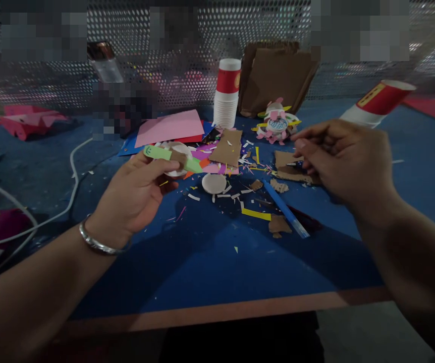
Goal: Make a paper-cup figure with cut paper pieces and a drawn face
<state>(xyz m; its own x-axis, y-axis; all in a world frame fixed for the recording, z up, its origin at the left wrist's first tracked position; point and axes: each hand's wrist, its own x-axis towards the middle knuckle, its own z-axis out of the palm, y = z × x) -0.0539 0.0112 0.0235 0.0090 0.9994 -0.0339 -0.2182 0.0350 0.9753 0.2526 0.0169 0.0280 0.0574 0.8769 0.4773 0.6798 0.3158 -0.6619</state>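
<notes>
My left hand is closed, pinching a light green paper strip between thumb and fingers. The strip has a small smiling face drawn at its left end and a brown patch in the middle. Behind it shows a white round piece; I cannot tell whether the hand holds this too. Raised on the right, my right hand has its fingers curled around a dark pen, its tip pointing left. Below that hand lies a cardboard piece. A white disc sits on the table between the hands.
Paper scraps and a blue marker litter the blue table. Stacked paper cups, a tilted cup stack, a paper-trimmed craft and cardboard stand behind. A white cable runs at left.
</notes>
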